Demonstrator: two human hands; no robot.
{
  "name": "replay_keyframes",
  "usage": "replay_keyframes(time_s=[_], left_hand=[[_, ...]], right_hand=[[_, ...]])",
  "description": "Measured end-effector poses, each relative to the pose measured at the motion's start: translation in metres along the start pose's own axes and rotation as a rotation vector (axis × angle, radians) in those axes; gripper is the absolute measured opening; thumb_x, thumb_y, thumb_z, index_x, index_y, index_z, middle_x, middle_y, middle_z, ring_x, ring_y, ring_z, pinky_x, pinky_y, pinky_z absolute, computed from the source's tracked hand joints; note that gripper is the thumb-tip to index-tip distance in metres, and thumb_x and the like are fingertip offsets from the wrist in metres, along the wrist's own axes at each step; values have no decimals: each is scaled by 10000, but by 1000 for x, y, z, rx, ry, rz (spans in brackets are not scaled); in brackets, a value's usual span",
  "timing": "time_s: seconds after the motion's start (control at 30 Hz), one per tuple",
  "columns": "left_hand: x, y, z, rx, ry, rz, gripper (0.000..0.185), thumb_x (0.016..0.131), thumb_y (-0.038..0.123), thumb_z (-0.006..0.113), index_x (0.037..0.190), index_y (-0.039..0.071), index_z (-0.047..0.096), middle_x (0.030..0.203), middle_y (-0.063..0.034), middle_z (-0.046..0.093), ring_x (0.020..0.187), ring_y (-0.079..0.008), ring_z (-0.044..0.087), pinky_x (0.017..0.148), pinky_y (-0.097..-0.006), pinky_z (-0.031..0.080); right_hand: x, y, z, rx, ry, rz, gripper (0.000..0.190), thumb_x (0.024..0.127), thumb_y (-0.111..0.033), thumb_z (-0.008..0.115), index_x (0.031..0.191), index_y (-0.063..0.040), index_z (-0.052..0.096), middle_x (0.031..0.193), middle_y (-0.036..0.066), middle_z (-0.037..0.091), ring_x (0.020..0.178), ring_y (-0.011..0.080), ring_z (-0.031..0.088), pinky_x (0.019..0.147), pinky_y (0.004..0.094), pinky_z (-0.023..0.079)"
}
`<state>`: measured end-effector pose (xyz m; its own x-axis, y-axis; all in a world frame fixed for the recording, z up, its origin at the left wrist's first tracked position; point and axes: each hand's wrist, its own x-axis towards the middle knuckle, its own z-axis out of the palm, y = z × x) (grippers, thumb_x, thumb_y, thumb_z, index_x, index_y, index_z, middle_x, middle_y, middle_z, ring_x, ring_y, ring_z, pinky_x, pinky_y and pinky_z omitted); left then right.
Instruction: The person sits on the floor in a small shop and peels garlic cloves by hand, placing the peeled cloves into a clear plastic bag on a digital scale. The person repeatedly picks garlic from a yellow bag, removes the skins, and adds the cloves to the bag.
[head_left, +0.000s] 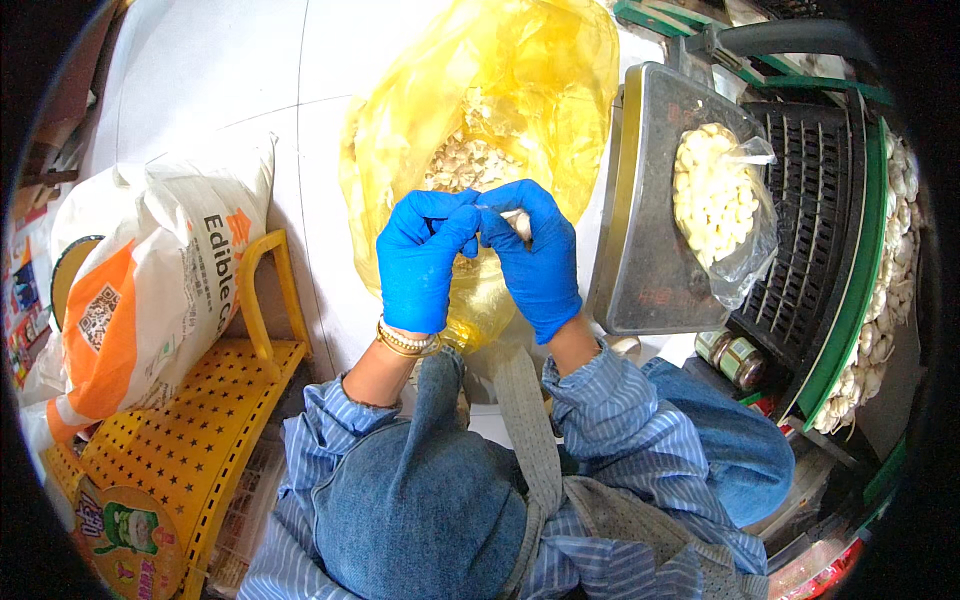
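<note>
Both my hands wear blue gloves and meet at the fingertips above an open yellow plastic bag (375, 172). In the curled fingers of my right hand (541, 262) sits a pale garlic clove (518, 223), partly covered by the glove. My left hand (417, 262) has its thumb and fingers pinched together, touching the right fingertips; whatever lies between them is hidden. Loose garlic skins (472, 161) lie inside the yellow bag, beyond my hands. To the right, a clear bag of peeled garlic cloves (716, 199) rests on the metal plate of a scale (645, 277).
At the left, a large white and orange printed sack (172, 300) stands on a yellow perforated rack (180, 427). A black slotted crate (806, 195) stands beyond the scale, with garlic bulbs (874, 330) past its green edge. Two small jars (731, 356) lie below the scale.
</note>
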<state>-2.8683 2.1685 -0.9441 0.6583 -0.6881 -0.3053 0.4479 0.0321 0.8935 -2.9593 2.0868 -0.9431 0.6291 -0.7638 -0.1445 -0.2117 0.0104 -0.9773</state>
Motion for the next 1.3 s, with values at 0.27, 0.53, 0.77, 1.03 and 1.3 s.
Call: replay_keyframes(time_s=[0.27,0.53,0.77,1.03,1.3], left_hand=[[-7,4,6,132,48,88,60,828,-8,594,871,18,560,750,-40,561,566,-66,487,508,-198,397],[-1,2,-3,-163,-13,-256,71,853,69,592,821,38,537,731,-58,585,518,-76,471,462,-199,371],[-6,-11,-5,-430,2,-294,86,857,107,596,837,41,545,693,-24,550,492,-68,439,424,-188,328],[-2,0,9,-308,25,-273,95,870,86,559,908,0,573,715,-46,565,559,-95,492,507,-209,404],[3,-5,-1,-50,63,-68,47,871,43,550,882,3,571,772,-60,590,581,-91,510,536,-213,426]], right_hand=[[-5,-7,1,-16,-22,9,72,859,-91,598,848,-44,545,756,53,585,626,101,537,518,241,436],[-7,-3,4,78,35,-31,71,813,-3,573,819,-50,520,708,81,556,592,172,551,535,286,441],[-7,-2,8,196,41,28,102,819,-30,598,783,-59,508,699,57,554,595,151,554,542,275,448],[2,9,-6,-44,52,31,72,856,-100,595,871,-31,599,775,66,599,716,142,579,647,272,475],[-3,-2,3,-118,35,-31,138,800,-74,647,933,-48,623,864,103,641,775,175,620,710,289,484]])
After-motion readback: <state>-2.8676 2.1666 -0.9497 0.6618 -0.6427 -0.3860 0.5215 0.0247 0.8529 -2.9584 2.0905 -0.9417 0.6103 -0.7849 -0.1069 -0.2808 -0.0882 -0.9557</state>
